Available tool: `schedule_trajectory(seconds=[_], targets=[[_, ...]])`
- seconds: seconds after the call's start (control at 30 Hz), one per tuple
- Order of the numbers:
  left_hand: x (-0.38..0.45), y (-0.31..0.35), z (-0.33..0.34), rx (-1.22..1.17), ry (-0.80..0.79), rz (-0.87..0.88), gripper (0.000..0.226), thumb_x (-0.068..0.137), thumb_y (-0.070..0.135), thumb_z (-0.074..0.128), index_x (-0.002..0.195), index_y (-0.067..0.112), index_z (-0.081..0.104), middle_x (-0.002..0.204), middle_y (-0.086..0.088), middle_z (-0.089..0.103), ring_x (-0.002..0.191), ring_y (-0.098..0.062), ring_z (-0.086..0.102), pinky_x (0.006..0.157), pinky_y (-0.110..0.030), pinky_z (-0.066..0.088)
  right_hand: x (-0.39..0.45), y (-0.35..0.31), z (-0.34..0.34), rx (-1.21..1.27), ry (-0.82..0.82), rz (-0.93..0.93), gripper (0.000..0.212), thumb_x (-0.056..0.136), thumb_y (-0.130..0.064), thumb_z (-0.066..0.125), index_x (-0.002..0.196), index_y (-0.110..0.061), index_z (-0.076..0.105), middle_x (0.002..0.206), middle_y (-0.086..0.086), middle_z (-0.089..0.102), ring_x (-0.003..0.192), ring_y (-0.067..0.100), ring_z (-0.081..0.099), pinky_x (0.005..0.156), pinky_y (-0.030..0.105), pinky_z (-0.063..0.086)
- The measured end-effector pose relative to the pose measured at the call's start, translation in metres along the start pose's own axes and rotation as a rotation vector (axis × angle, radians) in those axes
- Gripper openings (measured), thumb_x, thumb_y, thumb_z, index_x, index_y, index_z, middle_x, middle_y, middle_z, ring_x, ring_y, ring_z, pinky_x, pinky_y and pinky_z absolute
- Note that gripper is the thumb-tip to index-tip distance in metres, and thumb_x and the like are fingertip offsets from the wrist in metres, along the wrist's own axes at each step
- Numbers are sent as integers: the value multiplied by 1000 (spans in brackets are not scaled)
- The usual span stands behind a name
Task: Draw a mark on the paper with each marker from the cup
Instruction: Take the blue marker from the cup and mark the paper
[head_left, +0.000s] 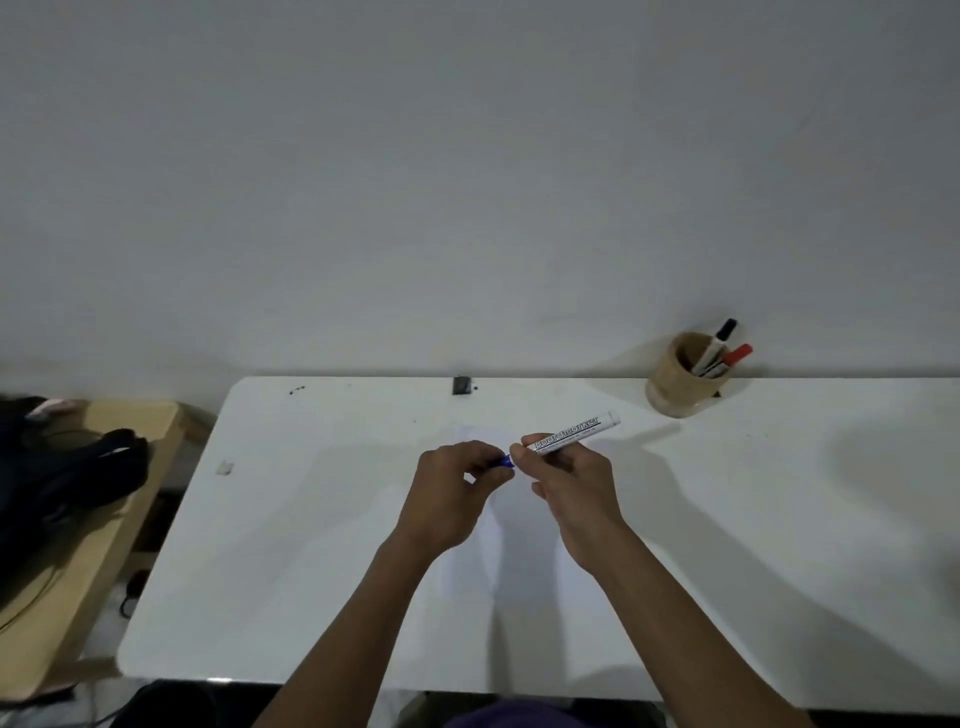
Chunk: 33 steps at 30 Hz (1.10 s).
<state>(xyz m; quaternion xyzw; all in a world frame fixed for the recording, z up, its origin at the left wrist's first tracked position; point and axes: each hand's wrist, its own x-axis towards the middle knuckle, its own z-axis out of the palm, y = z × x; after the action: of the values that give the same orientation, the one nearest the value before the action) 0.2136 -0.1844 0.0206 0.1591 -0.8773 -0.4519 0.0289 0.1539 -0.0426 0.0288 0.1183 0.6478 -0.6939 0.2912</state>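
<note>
My right hand (566, 483) grips the white barrel of a board marker (576, 432) that slants up to the right. My left hand (452, 488) is closed on its blue cap (506, 461) at the barrel's left end. Both hands hover over a white sheet of paper (493, 519) lying in the middle of the white table (311, 519). A tan round cup (680, 376) stands at the table's back right, holding a black-capped marker (719, 340) and a red-capped marker (733, 357).
A small dark object (461, 385) sits at the table's back edge by the wall. To the left stands a wooden side table (104, 545) with dark bags (78, 467) on it. Cables lie on the floor between.
</note>
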Motion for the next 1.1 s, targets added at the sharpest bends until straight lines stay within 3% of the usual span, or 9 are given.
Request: schedule_trajectory(seconds=[0.2,0.3,0.47,0.6,0.7,0.77,0.83,1.1], targets=[[0,-34,-20,23,-19,55,9,88,18,72,96,15,75,87,4,74,78,-10,63,68,-18,47,2,9,22,142,64,-45,16,87,-15,78,99,-7,72,79,6,73,72,19,67,79,32,57],[4,-35,-25,93,-22,129,14,89,23,71,100,14,74,85,-4,70,75,-20,63,69,-29,50,4,12,26,153,52,-57,17,88,-16,78,98,-4,71,82,10,75,72,19,70,77,32,59],[13,-37,-21,221,-102,196,33,99,25,54,72,7,55,63,-2,44,61,-22,39,61,-33,33,17,12,19,114,35,-62,15,91,-15,74,97,-2,71,80,9,75,71,20,70,75,30,58],[12,-59,-29,211,-111,59,44,101,30,51,69,-1,51,64,-17,53,62,-30,43,63,-39,38,33,0,-1,199,77,-109,5,92,-5,69,95,-1,69,77,10,71,67,22,64,67,26,58],[15,-81,-36,230,-36,-56,33,98,25,59,72,4,59,64,-7,57,61,-22,47,62,-33,37,41,-5,-15,162,64,-134,3,93,-6,69,93,-3,70,83,12,71,69,22,65,74,31,58],[23,-89,-38,241,35,-131,17,95,25,63,91,8,66,73,-5,65,65,-20,54,66,-31,42,45,-1,-16,137,66,-123,4,93,-8,70,93,-4,71,84,13,72,70,23,66,77,34,57],[33,-93,-37,260,56,-223,17,95,25,63,102,10,60,81,-9,69,71,-27,61,66,-35,49,48,8,-11,118,88,-100,7,92,-9,72,96,-3,71,84,13,72,71,24,66,78,36,57],[76,-99,-28,380,40,-233,10,92,9,55,90,1,61,94,-15,62,80,-32,58,70,-42,51,51,29,4,126,146,-78,6,91,-8,72,96,-5,71,80,10,73,67,20,68,73,33,59]])
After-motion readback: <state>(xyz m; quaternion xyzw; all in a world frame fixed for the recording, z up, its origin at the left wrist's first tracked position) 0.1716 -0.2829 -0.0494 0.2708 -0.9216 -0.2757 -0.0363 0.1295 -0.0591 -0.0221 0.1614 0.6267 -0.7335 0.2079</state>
